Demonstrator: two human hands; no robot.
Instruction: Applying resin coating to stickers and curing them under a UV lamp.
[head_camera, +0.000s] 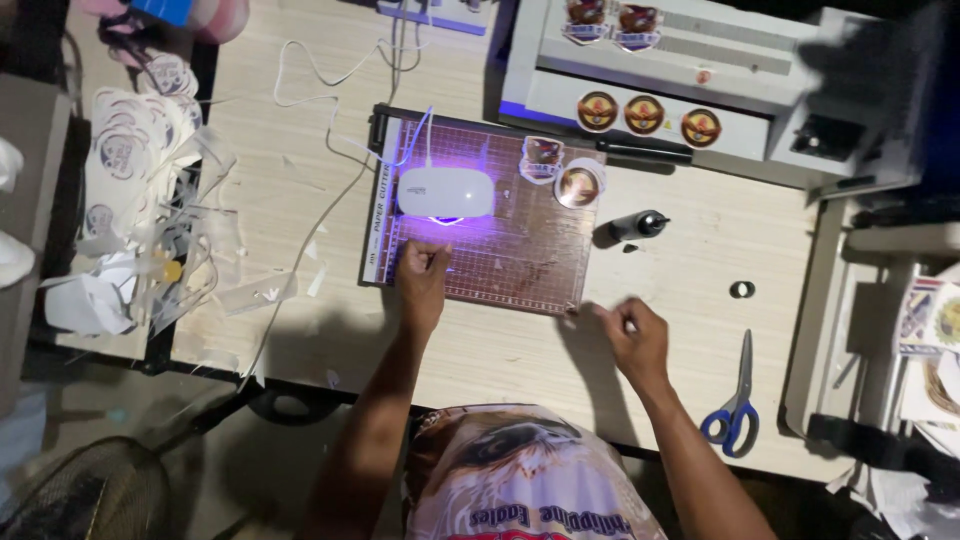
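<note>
My left hand (424, 277) rests on the near left part of a brown gridded paper cutter board (510, 250), fingers pinched together just below a white oval lamp (445, 191) that glows violet underneath. Whether something small sits in the pinch is too small to tell. My right hand (633, 335) lies on the wooden table (680, 260) at the board's near right corner, fingers curled and pinched. Two round emblem stickers (562, 175) lie on the board's far right corner.
A grey machine (700, 70) at the back carries several round stickers. A black bottle (636, 226) lies right of the board, a small ring (741, 289) and blue-handled scissors (735, 405) further right. Paper offcuts (150, 210) pile up at the left; white cables (330, 100) cross the table.
</note>
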